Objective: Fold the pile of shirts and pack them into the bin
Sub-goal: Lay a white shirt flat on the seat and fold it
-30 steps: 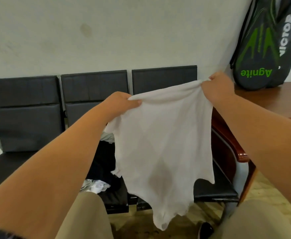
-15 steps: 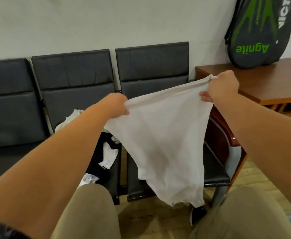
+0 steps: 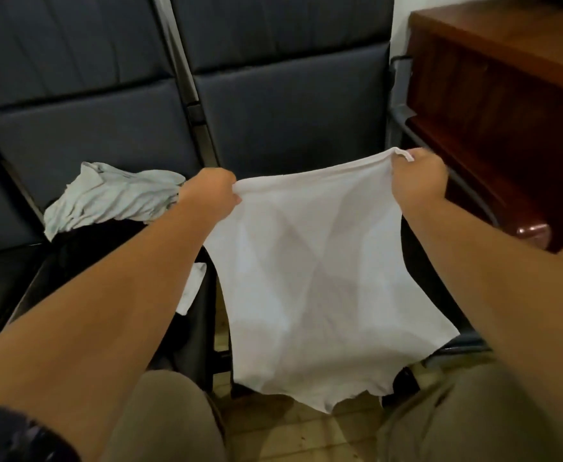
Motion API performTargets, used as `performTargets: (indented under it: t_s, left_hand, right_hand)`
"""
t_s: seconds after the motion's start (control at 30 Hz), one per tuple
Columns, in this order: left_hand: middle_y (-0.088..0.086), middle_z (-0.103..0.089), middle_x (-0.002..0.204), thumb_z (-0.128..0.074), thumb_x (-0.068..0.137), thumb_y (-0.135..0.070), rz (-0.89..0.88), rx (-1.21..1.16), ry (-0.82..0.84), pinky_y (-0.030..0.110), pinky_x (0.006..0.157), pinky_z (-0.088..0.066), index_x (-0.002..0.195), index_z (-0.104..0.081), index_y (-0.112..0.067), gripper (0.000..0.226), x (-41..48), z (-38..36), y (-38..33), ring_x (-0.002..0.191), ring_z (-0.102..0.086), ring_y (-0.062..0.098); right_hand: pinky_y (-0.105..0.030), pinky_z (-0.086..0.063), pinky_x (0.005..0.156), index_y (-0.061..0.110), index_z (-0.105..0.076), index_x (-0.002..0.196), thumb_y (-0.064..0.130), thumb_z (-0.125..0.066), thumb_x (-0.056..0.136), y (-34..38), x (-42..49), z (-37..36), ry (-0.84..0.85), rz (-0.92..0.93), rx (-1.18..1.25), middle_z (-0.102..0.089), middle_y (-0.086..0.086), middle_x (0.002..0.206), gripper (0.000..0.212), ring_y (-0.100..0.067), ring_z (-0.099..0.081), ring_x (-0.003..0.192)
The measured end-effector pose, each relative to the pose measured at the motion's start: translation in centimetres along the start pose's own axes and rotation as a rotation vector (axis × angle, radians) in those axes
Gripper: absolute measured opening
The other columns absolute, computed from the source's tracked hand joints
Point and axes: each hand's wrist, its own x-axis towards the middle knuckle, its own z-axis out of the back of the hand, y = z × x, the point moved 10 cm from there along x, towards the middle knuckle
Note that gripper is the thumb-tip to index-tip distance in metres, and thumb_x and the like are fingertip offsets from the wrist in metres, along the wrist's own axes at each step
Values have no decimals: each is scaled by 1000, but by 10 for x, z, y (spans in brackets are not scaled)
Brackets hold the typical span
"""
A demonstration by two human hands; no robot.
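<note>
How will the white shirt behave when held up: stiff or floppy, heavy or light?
Probably floppy: the white shirt hangs limp below the left hand and right hand, hem uneven. Likely light: grips at the top edge alone carry it.

Dim indoor light, slight blur, wide-angle edges.

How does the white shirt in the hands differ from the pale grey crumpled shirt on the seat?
The white shirt hangs spread out, gripped by the left hand and right hand; the pale grey crumpled shirt lies bunched, in neither hand. Both are unfolded.
</note>
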Motion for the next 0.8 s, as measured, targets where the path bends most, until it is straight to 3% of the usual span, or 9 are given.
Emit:
performTargets:
  t_s: [0.17, 0.27, 0.33, 0.4, 0.5, 0.63, 0.7, 0.8]
  left_hand:
    - [11, -62, 116, -60, 104, -35, -82, 125, 21, 50, 92, -52, 115, -64, -18, 21, 43, -74, -17, 110, -61, 37]
    - [11, -61, 116, -56, 104, -34, -136, 206, 0, 50, 93, -49, 117, -64, -16, 23, 63, -109, -29, 112, -58, 35]
    - [9, -60, 119, -56, 104, -31, -138, 219, -15, 50, 98, -43, 122, -64, -19, 23, 69, -129, -33, 117, -54, 34]
    - [9, -58, 124, -57, 102, -28, -116, 193, -56, 52, 101, -40, 128, -61, -19, 27, 67, -144, -31, 120, -51, 34]
    - [12, -50, 134, -58, 99, -23, -100, 201, -74, 51, 106, -38, 136, -49, -14, 39, 52, -164, -26, 125, -47, 36]
    - [14, -45, 142, -57, 99, -22, -106, 218, 39, 48, 109, -40, 142, -43, -10, 48, 29, -173, -30, 130, -46, 35]
    - [15, -47, 139, -55, 100, -23, -121, 199, 99, 47, 105, -44, 144, -44, -8, 48, 19, -173, -37, 128, -48, 35]
    - [13, -48, 138, -51, 102, -23, -170, 184, 223, 46, 100, -47, 146, -46, -10, 46, 7, -182, -51, 128, -49, 34]
  right_hand:
    - [-43, -51, 95, 4, -71, 116, 26, -43, 109, -64, 23, -46, -18, -51, -175, -72, -20, 115, 37, -40, -67, 111]
    - [-39, -49, 93, 1, -69, 119, 21, -45, 108, -93, 30, -75, 70, -85, -261, -70, -22, 121, 34, -41, -64, 117]
    - [-38, -53, 92, -2, -67, 122, 8, -46, 106, -100, 34, -95, 164, -104, -312, -66, -21, 126, 29, -39, -64, 119]
    - [-41, -56, 97, -1, -66, 129, 2, -47, 104, -105, 40, -108, 241, -137, -362, -64, -20, 132, 32, -38, -63, 123]
    - [-33, -43, 109, 14, -50, 154, 11, -48, 104, -113, 37, -115, 243, -140, -258, -52, -14, 153, 50, -33, -52, 137]
    - [-36, -30, 125, 17, -33, 164, 7, -48, 102, -102, 25, -115, 248, 41, -327, -24, -10, 171, 64, -28, -30, 155]
    - [-32, -39, 114, 15, -34, 161, 6, -51, 101, -99, 16, -112, 237, 62, -349, -21, -12, 170, 63, -27, -43, 143]
    - [-37, -46, 94, 7, -45, 143, 8, -57, 97, -103, 2, -104, 211, 30, -464, -36, -19, 151, 47, -35, -55, 120]
